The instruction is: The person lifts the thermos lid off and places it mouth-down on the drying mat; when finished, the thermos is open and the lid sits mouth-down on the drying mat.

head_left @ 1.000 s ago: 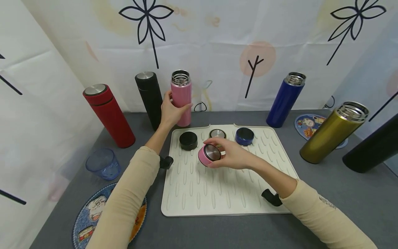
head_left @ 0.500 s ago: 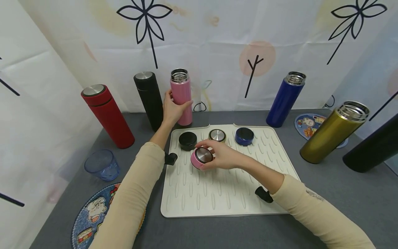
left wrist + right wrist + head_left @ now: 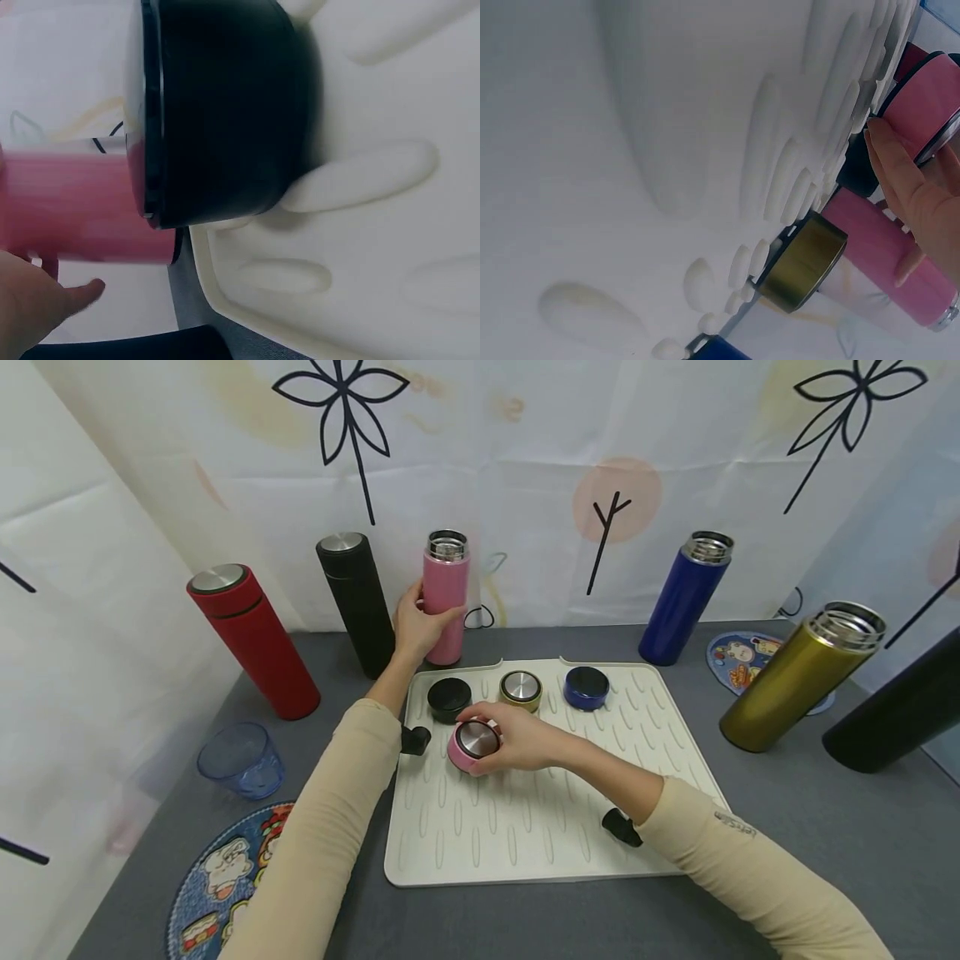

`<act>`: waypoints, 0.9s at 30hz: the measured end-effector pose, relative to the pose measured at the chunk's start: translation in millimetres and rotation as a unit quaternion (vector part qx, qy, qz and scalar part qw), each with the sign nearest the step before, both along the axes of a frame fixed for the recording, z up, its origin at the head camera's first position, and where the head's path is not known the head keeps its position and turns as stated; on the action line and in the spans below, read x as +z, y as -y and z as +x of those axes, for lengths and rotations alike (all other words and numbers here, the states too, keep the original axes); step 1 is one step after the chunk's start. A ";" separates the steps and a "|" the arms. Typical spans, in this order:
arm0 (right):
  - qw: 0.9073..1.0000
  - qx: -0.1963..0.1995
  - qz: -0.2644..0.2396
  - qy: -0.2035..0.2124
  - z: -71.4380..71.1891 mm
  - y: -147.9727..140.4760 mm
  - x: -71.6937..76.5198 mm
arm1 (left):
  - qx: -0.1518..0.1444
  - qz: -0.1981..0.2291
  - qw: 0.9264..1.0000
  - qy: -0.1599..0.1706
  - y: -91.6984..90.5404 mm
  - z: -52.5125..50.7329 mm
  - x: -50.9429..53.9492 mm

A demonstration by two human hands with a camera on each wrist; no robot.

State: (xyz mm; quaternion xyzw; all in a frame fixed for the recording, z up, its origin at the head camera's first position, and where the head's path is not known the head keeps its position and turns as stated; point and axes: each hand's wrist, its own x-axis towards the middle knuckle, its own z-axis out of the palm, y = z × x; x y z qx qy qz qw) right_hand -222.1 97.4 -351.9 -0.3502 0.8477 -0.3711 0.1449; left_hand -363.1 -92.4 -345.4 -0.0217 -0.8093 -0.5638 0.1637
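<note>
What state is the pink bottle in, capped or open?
Open. The pink bottle shows its bare metal neck, and the pink cap is apart from it, in the right hand.

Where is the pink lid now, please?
In the head view, the right hand holds the pink lid over the left half of the tray, below the black lid.

The left hand (image 3: 417,625) grips an upright pink bottle (image 3: 447,587), uncapped, its threaded steel neck (image 3: 447,546) showing. Over the white mat (image 3: 498,850), the right hand (image 3: 519,738) pinches a silver-topped pink lid (image 3: 476,742) near the black lid (image 3: 449,696)
</note>
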 end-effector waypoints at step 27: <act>0.998 0.025 0.036 -0.052 2.7 21.4 -6.2 | -0.020 0.048 0.998 0.036 5.6 -1.4 -4.0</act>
